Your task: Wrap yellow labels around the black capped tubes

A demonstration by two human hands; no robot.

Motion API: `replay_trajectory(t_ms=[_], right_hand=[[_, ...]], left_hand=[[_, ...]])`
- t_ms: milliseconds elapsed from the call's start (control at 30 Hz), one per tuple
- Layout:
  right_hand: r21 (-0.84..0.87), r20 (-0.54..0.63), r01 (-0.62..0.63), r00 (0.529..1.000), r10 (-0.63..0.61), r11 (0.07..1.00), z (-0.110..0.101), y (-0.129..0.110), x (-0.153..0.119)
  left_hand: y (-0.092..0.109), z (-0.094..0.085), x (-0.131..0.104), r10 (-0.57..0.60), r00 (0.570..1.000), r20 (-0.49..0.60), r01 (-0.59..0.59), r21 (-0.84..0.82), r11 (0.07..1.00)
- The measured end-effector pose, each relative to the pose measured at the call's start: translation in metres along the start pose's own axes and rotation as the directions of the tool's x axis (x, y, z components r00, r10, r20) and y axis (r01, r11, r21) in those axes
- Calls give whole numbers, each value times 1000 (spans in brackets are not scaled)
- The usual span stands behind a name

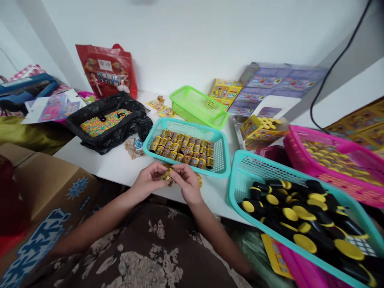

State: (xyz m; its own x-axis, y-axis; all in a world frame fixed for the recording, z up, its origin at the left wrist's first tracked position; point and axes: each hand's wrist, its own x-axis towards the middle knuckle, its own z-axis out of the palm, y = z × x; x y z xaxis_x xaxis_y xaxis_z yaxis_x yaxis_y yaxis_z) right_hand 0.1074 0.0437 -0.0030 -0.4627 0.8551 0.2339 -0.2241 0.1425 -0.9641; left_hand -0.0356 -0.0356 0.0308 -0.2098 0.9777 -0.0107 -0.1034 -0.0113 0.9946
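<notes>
My left hand and my right hand meet at the table's front edge, fingers pinched on a small yellow printed piece. Whether it is a label or a wrapper I cannot tell, since my fingers cover much of it. More yellow printed material shows beside my right hand. Just beyond both hands is a turquoise basket, where small dark cylinders with yellow printed wraps stand in rows.
A black-lined tub of colourful beads lies to the left, before a red bag. Behind is a green basket. On the right are a turquoise basket of black containers with yellow caps and a pink basket.
</notes>
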Motion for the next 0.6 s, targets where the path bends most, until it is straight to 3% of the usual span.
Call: replay_trajectory(t_ms=[100, 200, 300, 433, 600], right_hand=[[-50, -138, 78, 987, -85, 996, -9, 0, -11], [-159, -195, 178, 959, -207, 971, -15, 5, -30], [-282, -119, 216, 959, -257, 935, -16, 8, -47], [-366, -12, 213, 972, -233, 906, -16, 3, -55], [-388, -5, 211, 973, -231, 897, -25, 2, -53]], left_hand=[[11, 10, 29, 36, 999, 11, -37, 69, 997], [23, 25, 71, 183, 981, 66, -195, 299, 934], [28, 46, 114, 290, 937, 193, -346, 619, 705], [21, 73, 152, 220, 922, 319, -382, 847, 370], [16, 84, 159, 155, 920, 361, -385, 907, 173]])
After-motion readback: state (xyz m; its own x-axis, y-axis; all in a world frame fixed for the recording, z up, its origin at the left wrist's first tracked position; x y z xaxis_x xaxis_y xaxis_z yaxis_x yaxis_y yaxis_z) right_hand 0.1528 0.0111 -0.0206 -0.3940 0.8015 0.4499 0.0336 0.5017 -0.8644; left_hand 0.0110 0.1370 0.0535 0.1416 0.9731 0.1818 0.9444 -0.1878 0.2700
